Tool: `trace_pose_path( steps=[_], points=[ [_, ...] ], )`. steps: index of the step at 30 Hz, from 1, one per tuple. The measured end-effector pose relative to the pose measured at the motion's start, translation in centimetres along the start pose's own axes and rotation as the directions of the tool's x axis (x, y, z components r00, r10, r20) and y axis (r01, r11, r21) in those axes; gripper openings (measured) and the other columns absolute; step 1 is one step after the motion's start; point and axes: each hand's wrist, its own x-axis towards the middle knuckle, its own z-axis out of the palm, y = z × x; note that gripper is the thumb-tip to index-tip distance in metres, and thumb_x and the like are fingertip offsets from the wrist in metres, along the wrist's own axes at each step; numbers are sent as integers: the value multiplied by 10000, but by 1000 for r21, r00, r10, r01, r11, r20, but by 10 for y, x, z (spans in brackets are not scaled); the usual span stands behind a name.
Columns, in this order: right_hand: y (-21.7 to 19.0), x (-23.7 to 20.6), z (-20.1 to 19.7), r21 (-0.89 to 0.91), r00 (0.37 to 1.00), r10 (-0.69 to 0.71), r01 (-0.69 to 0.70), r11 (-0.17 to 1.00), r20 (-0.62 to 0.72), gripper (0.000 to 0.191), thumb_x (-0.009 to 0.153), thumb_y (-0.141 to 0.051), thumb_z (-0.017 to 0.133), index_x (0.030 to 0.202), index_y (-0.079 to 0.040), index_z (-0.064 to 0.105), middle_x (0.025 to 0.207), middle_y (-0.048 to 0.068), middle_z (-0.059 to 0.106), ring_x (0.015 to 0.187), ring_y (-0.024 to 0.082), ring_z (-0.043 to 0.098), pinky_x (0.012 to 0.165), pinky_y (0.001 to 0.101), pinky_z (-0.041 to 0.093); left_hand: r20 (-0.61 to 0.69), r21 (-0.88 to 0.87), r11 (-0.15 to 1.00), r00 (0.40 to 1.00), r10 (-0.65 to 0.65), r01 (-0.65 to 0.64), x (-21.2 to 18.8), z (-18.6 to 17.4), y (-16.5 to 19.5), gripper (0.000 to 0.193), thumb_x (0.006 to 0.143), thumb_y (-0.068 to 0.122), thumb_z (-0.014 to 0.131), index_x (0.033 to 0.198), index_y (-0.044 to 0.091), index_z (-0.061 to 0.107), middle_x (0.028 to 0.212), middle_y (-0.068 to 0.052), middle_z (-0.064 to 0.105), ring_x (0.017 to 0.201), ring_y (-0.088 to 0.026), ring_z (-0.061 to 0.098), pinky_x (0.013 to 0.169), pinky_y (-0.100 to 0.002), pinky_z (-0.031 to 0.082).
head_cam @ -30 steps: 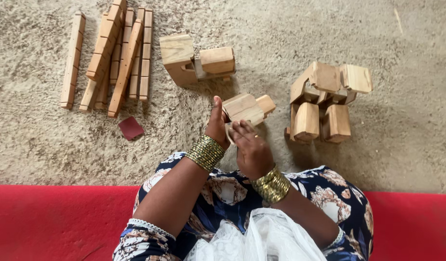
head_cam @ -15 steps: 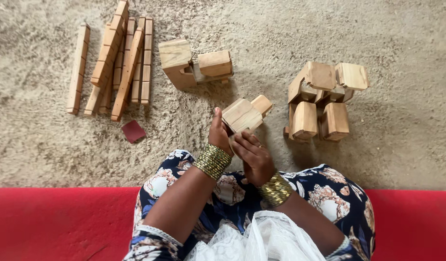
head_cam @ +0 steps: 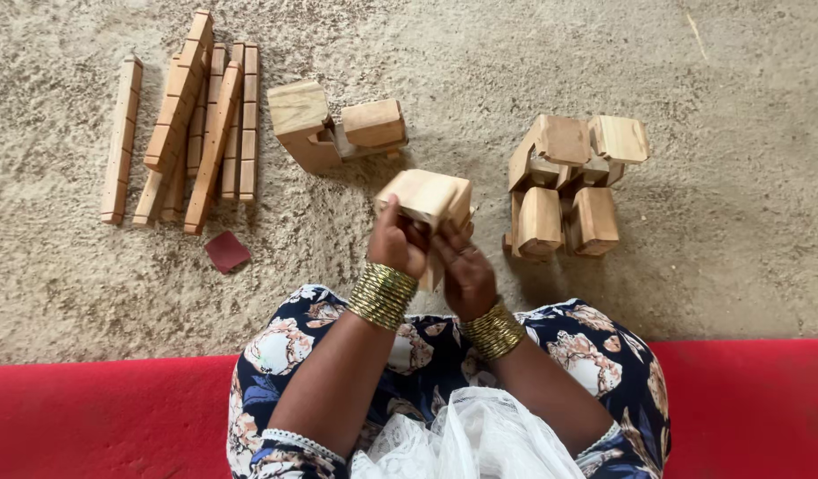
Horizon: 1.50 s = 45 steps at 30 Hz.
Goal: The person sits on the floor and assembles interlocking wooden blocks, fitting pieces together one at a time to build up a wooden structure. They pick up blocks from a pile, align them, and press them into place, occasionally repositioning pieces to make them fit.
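Observation:
Both my hands hold one wooden block piece, light brown with thick blocky ends, raised over the beige carpet. My left hand grips its left underside. My right hand grips its lower right part, fingers wrapped on a narrow wooden stem. Gold bangles cover both wrists. The lower part of the piece is hidden behind my fingers.
A bundle of long grooved wooden sticks lies at the upper left. A similar block piece rests behind my hands. A cluster of several block pieces stands at the right. A small dark red square lies left. A red mat runs along the near edge.
The held wooden piece has turned in my hands and lifted slightly, so its broad flat face now shows on top. Both hands shifted their grip around it.

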Motion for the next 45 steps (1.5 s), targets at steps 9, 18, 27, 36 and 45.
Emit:
trace_pose_path(
  steps=[9, 18, 27, 36, 45],
  points=[
    [-4, -7, -1, -10, 934, 56, -56, 998, 352, 442, 919, 41, 493, 1280, -121, 690, 1386, 102, 654, 1335, 283, 600, 1105, 451, 512, 54, 1, 1000, 998, 14, -14, 21, -7, 57, 492, 1000, 384, 454, 1258, -8, 602, 1172, -185, 704, 1032, -316, 703, 884, -452, 615],
    [4, 34, 22, -31, 936, 322, -321, 947, 143, 420, 931, 22, 516, 1312, -45, 681, 1315, 156, 688, 1229, 309, 660, 1052, 443, 533, 18, 182, 979, 995, -99, 94, 36, -17, 39, 369, 980, 348, 585, 1165, 30, 611, 1075, -192, 702, 885, -299, 700, 834, -449, 598],
    [-19, 39, 18, -84, 918, 319, -308, 948, 235, 414, 919, 7, 573, 1293, -120, 697, 1323, 120, 692, 1026, 294, 709, 894, 411, 595, -191, 320, 944, 981, -26, 87, 42, -28, 38, 476, 975, 321, 568, 1277, -44, 518, 1166, -247, 663, 989, -345, 707, 855, -454, 623],
    [5, 29, 10, -191, 966, 241, -219, 957, 97, 369, 992, 5, 527, 1305, -119, 678, 1235, 126, 722, 1085, 314, 736, 869, 417, 622, -122, 460, 881, 991, -63, 112, 23, -13, 39, 483, 957, 362, 542, 1252, -17, 499, 1104, -227, 672, 933, -308, 719, 756, -416, 645],
    [-11, 16, 24, -108, 960, 241, -227, 968, 140, 382, 935, -5, 537, 1295, -36, 662, 1288, 193, 691, 1018, 324, 721, 895, 426, 601, -76, 381, 923, 997, -18, 46, 44, -36, 31, 503, 905, 351, 617, 1209, -43, 542, 1123, -224, 656, 918, -319, 707, 769, -460, 629]
  ],
)
